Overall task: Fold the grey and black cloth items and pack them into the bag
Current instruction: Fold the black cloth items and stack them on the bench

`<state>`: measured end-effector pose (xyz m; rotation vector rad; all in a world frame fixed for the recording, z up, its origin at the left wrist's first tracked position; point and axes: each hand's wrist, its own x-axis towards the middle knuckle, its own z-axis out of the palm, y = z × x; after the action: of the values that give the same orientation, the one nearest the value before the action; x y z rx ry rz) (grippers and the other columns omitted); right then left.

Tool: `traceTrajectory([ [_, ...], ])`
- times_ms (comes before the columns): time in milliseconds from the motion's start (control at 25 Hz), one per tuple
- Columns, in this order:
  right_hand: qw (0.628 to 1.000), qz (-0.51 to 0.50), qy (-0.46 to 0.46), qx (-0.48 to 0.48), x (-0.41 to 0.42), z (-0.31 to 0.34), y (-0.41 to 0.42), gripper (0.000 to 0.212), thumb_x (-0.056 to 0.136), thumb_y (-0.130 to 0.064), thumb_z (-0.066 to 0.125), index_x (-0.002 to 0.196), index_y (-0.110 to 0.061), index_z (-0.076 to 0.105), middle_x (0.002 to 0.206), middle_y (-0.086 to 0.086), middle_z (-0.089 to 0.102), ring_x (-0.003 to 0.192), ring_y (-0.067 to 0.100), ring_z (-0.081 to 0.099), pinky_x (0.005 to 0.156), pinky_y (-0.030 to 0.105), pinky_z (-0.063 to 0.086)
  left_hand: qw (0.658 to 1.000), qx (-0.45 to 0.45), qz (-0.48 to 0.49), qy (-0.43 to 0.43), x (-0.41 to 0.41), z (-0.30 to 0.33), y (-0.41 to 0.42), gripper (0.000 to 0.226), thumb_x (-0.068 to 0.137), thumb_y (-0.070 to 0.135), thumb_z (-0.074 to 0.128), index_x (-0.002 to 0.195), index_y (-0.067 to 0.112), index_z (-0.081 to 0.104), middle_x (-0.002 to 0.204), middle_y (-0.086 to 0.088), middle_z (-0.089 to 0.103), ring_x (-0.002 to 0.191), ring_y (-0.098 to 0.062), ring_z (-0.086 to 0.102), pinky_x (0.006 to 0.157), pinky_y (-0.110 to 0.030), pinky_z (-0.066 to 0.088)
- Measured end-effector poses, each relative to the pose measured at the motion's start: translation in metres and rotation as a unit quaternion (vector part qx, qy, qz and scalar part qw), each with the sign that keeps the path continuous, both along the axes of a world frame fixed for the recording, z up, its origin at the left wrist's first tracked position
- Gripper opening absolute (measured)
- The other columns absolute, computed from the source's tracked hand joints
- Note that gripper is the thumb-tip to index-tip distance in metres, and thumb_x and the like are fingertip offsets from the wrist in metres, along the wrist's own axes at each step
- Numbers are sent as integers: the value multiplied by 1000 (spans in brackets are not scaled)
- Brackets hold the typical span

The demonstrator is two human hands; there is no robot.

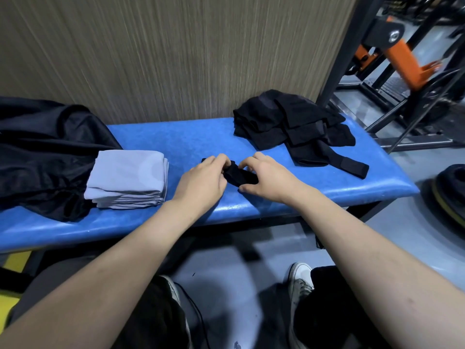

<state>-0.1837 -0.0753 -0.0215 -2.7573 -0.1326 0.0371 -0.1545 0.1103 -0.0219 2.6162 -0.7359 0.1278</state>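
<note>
A small black cloth item (239,175) lies on the blue padded bench (191,137) in the middle. My left hand (203,180) and my right hand (266,177) both grip it from either side, partly hiding it. A stack of folded grey cloths (128,177) rests to the left. Beside that stack, at the far left, lies the black bag (42,152), slumped and crumpled. A loose pile of black cloth items (297,127) sits at the back right of the bench, with one strip trailing toward the front edge.
A ribbed wooden wall panel (163,54) stands right behind the bench. Orange and black gym equipment (402,56) fills the right background. A dark weight plate (450,187) lies on the floor at right. My shoes and legs are under the bench's front edge.
</note>
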Motion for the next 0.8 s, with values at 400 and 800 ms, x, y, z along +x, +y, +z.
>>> traceTrajectory([
  [400, 996, 6, -35, 87, 1, 3, 11, 51, 80, -39, 77, 119, -21, 50, 122, -2, 57, 111, 19, 52, 94, 38, 46, 951, -261, 16, 166, 9, 4, -1, 45, 82, -6, 39, 90, 36, 55, 98, 2, 46, 81, -13, 47, 73, -25, 39],
  [800, 998, 49, -8, 41, 0, -7, 20, 72, 72, -48, 79, 131, -24, 46, 127, -4, 51, 115, 19, 46, 101, 38, 40, 986, -82, 110, 94, 8, 11, 19, 12, 86, 16, 49, 95, 23, 53, 101, 3, 47, 83, -15, 51, 74, -33, 43],
])
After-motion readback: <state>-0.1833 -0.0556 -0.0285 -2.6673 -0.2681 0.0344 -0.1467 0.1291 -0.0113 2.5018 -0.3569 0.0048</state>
